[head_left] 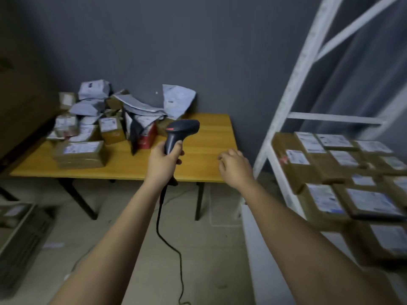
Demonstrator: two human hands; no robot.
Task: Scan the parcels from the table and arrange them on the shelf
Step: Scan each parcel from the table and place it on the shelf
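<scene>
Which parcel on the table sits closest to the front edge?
The wide, flat brown box with a white label on top, at the front left of the pile. It lies nearer the table edge than all the other boxes and grey mailer bags behind it.

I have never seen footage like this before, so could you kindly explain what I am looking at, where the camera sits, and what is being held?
There is one picture, taken by a camera worn on a person's head, looking forward and down at their own bare arms. No machine is involved.

The left hand grips a dark barcode scanner, whose cable hangs towards the floor. The right hand holds nothing, its fingers loosely curled.

Ahead stands a wooden table with a heap of parcels, brown boxes and pale mailing bags. On the right, a white shelf already carries rows of labelled boxes.
</scene>
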